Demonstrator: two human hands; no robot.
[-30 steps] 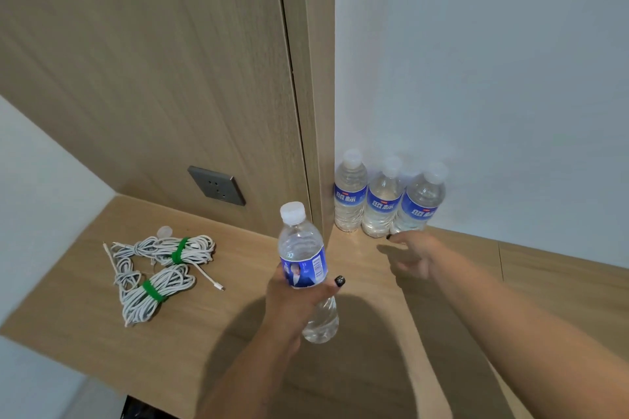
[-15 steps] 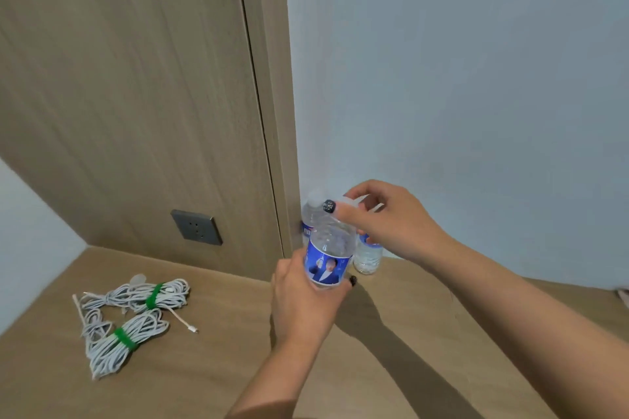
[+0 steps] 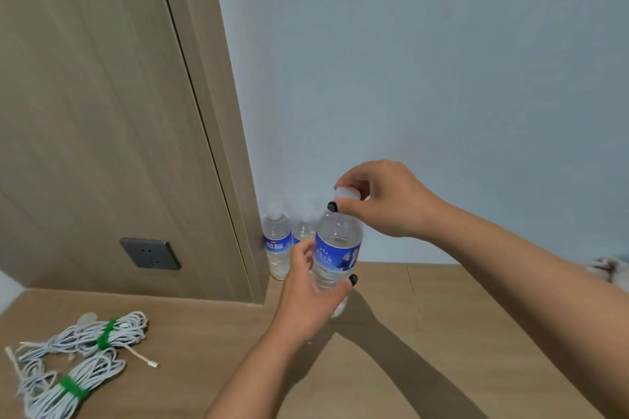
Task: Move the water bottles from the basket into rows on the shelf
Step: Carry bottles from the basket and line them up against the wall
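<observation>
One water bottle (image 3: 335,248), upright above the shelf (image 3: 425,333): left hand (image 3: 306,296) grips body, right hand (image 3: 381,201) pinches cap (image 3: 347,194).

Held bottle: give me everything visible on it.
The held bottle is clear plastic with a white screw cap and a blue label band bearing white print and a small picture. It stands roughly upright above the wooden shelf, in front of the bottles already standing by the wall. The left hand grips its lower body, thumb across the front. The right hand pinches the cap from above. How full it is cannot be told.
</observation>
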